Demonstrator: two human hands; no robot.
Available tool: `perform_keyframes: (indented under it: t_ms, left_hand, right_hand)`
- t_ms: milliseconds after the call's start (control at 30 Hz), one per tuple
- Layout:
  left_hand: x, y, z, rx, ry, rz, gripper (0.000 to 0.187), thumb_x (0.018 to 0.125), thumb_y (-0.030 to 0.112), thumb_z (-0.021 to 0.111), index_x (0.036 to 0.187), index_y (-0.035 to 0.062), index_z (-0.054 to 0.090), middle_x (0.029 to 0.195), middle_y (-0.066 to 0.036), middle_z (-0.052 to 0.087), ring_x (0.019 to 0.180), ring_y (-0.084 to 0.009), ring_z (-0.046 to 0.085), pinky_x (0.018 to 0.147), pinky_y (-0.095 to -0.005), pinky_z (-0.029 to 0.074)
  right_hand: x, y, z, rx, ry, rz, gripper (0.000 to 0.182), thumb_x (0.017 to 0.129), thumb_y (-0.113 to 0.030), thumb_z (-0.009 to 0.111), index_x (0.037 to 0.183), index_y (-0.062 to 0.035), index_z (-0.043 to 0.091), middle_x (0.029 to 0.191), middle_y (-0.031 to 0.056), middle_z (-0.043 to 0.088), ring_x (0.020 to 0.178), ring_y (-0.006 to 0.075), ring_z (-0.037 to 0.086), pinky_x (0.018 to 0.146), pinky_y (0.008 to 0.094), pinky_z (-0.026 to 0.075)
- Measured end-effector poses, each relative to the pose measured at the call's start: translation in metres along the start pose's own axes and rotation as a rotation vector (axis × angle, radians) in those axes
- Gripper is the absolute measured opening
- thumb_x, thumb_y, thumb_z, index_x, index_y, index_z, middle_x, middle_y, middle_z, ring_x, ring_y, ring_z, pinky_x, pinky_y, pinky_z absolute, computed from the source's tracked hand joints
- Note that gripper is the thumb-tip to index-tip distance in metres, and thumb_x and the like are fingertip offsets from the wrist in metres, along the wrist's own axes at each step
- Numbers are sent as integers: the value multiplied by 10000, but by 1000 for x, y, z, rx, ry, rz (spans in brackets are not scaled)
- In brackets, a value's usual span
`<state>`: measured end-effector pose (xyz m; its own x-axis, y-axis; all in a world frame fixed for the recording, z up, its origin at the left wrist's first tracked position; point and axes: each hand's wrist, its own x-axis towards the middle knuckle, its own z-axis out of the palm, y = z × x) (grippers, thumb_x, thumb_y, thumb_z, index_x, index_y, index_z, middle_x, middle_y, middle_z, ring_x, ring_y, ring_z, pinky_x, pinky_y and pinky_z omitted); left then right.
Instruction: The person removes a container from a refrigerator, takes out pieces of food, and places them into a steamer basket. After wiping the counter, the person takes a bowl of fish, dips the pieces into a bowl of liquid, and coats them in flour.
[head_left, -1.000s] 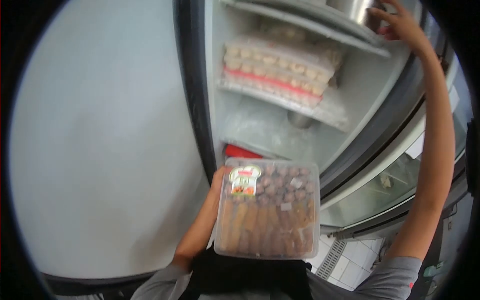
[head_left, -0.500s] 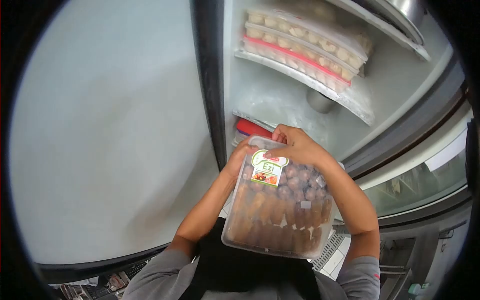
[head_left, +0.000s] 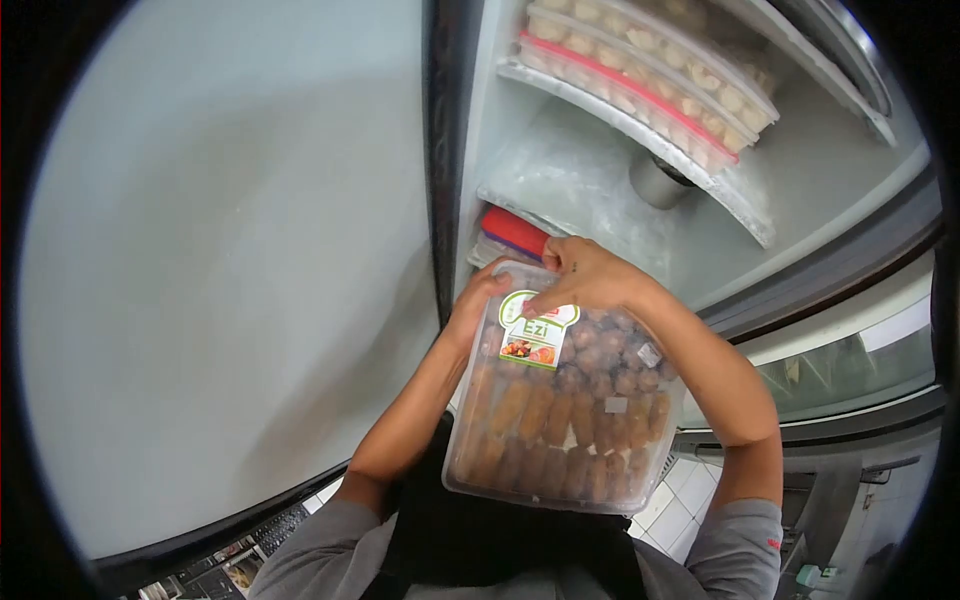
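Standing before an open, pale-walled cabinet, the person holds a clear plastic container (head_left: 560,470) in front of a black apron (head_left: 500,545), its labelled lid facing up. The left hand (head_left: 472,308) grips the upper left corner, thumb bent over the rim; how its other fingers lie underneath, I cannot tell. The right hand (head_left: 597,277) is closed on the far edge beside it, thumb pressed down on the label (head_left: 530,353) and fingers curled over the rim. Through the lid I see round brown balls in the far part and brown rolls lined up in rows in the near part. Two small pale stickers show toward the right side of the lid. Just beyond the right hand's fingers, inside the cabinet, sits a box with a red lid (head_left: 513,230). Higher up, clear boxes (head_left: 640,85) of pale round pieces are stacked on a white shelf (head_left: 620,125), a red band running along the stack. Below that shelf's edge stands a metal cup (head_left: 658,185). To the left spreads a large pale panel (head_left: 230,270), and white tiles (head_left: 690,495) show on the floor near the right elbow.
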<state>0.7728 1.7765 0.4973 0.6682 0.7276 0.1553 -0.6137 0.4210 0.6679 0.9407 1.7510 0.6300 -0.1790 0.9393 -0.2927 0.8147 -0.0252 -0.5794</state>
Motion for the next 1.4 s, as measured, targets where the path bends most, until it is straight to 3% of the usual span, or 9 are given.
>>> perform_keyframes:
  t_ms: [267, 533, 600, 667, 800, 833, 967, 1067, 1400]
  left_hand:
    - [-1, 4, 1, -153, -31, -43, 535, 1022, 474, 350, 1201, 2, 524, 1091, -151, 635, 966, -220, 654, 861, -348, 536]
    - [6, -17, -33, -31, 6, -152, 339, 965, 184, 493, 1236, -15, 538, 1190, -166, 621, 1032, -219, 646, 877, -327, 544]
    - [7, -17, -40, -17, 91, -55, 333, 914, 154, 495, 1199, -6, 560, 1138, -146, 636, 1005, -204, 645, 880, -330, 535]
    - [9, -19, -70, 64, 70, 2, 396, 818, 136, 488, 1182, -5, 555, 1088, -127, 638, 977, -192, 635, 891, -332, 519]
    - [10, 1, -61, 7, 119, -96, 411, 760, 152, 478, 1124, -13, 575, 1038, -123, 633, 966, -209, 623, 895, -329, 505]
    - [9, 6, -60, 62, 135, -80, 384, 765, 161, 482, 1090, -14, 588, 1027, -129, 633, 963, -222, 627, 894, -337, 508]
    - [11, 7, -54, -4, 155, -92, 386, 759, 167, 499, 1086, -20, 584, 1028, -145, 637, 945, -246, 636, 870, -369, 527]
    - [13, 10, -51, -55, 176, -99, 392, 753, 167, 508, 1088, -20, 586, 1028, -155, 640, 943, -256, 638, 864, -378, 532]
    - [10, 20, -45, 16, 83, -72, 463, 748, 186, 540, 1141, -58, 567, 1096, -201, 636, 986, -285, 643, 904, -394, 525]
  right_hand:
    - [-6, -4, 2, 172, 78, -96, 471, 563, -260, 876, 750, -33, 508, 685, 75, 535, 628, 168, 496, 547, 323, 379]
    - [-33, -27, -22, 2, 121, -345, 384, 724, -203, 806, 814, -5, 489, 697, 58, 474, 642, 127, 407, 566, 293, 340]
    - [-60, -52, -41, 59, 112, -351, 340, 789, -206, 744, 869, 7, 491, 718, 148, 531, 659, 241, 504, 577, 353, 394]
    - [-89, -67, -59, 33, 96, -396, 221, 819, -76, 698, 868, -8, 493, 813, 72, 508, 679, 114, 496, 585, 294, 399]
    - [-208, -65, -104, -63, 682, -166, 498, 899, -180, 636, 1345, -10, 493, 1287, 154, 547, 1117, 189, 560, 951, 318, 434]
    - [-229, -53, -133, -71, 783, -344, 339, 821, -18, 685, 1136, 13, 565, 883, 83, 627, 705, 132, 572, 570, 218, 482]
    - [-369, -30, -165, -299, 1251, 47, 185, 963, -108, 566, 1121, -15, 550, 947, 77, 585, 839, 140, 524, 776, 284, 447]
    - [-481, 72, -114, -148, 1520, 406, 545, 965, -303, 569, 1403, -16, 420, 1321, 168, 523, 1162, 264, 554, 976, 377, 439]
    - [-191, 167, 135, 818, 1288, 330, 265, 1009, -246, 498, 1163, -34, 538, 985, 30, 612, 871, 109, 546, 762, 260, 453]
